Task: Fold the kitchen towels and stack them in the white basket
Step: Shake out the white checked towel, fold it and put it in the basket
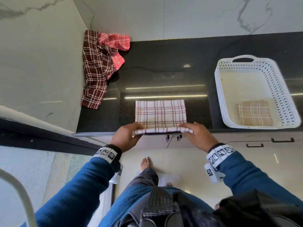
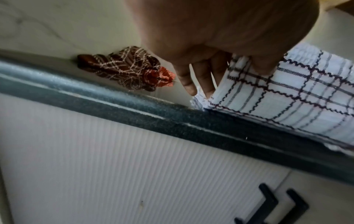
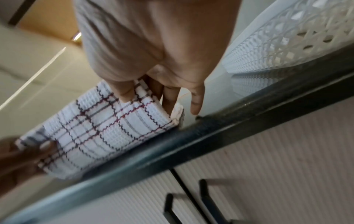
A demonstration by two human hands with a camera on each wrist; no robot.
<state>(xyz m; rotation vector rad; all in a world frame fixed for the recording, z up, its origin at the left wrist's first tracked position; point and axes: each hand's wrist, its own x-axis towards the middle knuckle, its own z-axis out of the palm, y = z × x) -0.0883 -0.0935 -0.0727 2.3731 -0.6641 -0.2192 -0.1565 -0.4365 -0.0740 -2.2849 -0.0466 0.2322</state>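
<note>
Gripping the near edge of the white towel (image 1: 160,114) at both ends, my left hand (image 1: 125,136) and right hand (image 1: 197,136) sit low in the middle of the head view — that edge is raised off the counter (image 1: 164,63), the rest lying flat on it. Right of centre stands the basket (image 1: 288,102), a folded beige towel (image 1: 254,113) in its near corner. At upper left a brown towel (image 1: 95,71) and a red towel (image 1: 114,45) lie crumpled together against the wall.

Left wrist view: my thumb presses on top of the towel (image 2: 287,98) at right, the fingers (image 2: 188,78) curled down behind its corner. The brown towel (image 2: 122,68) and red one (image 2: 161,77) bunch at centre left, above the counter edge (image 2: 172,121). Black handles (image 2: 272,206) show at the bottom right.

Right wrist view: my thumb and fingers (image 3: 170,97) pinch the towel (image 3: 99,130) corner in mid-frame, the little finger straight and clear of the cloth. My left hand (image 3: 23,157) holds the other end at lower left — the basket (image 3: 287,39) fills the upper right.
</note>
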